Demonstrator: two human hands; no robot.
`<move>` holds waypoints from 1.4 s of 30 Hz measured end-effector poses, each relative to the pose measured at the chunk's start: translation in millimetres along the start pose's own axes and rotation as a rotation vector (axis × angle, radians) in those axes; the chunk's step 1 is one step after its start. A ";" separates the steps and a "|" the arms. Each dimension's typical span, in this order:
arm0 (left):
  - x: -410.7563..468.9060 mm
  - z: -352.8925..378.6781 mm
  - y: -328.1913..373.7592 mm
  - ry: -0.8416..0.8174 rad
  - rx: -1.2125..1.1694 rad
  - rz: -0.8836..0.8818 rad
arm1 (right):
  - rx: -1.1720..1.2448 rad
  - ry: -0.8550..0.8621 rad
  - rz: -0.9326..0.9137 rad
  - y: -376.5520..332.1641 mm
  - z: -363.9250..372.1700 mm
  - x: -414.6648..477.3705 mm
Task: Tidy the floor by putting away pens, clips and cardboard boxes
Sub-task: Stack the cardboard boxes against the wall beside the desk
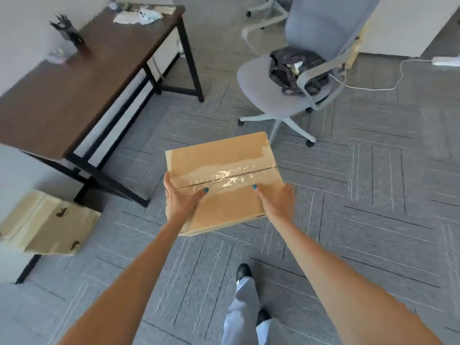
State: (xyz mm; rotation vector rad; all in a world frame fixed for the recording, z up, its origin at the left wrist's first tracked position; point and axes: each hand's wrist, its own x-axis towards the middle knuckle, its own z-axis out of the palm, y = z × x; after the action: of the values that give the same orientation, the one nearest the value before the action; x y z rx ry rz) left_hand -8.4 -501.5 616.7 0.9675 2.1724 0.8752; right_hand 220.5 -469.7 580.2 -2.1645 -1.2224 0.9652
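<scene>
Hands share the load: my left hand and right hand grip opposite sides of the tan, tape-sealed cardboard box, thumbs on top, I judge to carry it level above the grey carpet. I count two boxes; the paler cardboard box lies beside the brown desk.

The near box was brown cardboard, dull, with a strip of shiny clear tape across its top. The left box was paler cardboard. The desk had a smooth dark wood top and black metal legs. The chair was grey cloth with a pale plastic frame. The floor was rough grey carpet.
</scene>
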 end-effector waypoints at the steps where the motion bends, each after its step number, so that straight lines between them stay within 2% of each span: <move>1: -3.3 -23.7 -4.6 0.031 -0.006 -0.017 | -0.013 -0.017 -0.028 -15.9 4.7 -15.3; 11: 6.1 -240.7 -92.9 0.309 -0.154 -0.195 | -0.100 -0.225 -0.345 -171.8 123.7 -145.9; 24: 116.5 -508.8 -263.9 0.591 -0.292 -0.362 | -0.199 -0.443 -0.607 -375.0 414.1 -297.4; 33: 217.3 -608.4 -344.0 0.737 -0.330 -0.379 | -0.256 -0.535 -0.743 -474.5 578.0 -336.2; 38: 292.8 -633.6 -396.2 0.773 -0.382 -0.393 | -0.288 -0.548 -0.868 -514.4 673.1 -323.5; 42: 352.1 -636.3 -451.8 0.766 -0.390 -0.422 | -0.314 -0.529 -0.944 -520.0 753.3 -302.9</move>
State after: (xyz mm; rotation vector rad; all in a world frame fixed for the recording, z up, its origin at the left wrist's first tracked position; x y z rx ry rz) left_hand -848.4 -660.4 571.1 -0.0604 2.5093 1.5366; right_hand -742.7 -433.3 557.5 -1.2065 -2.4477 0.9421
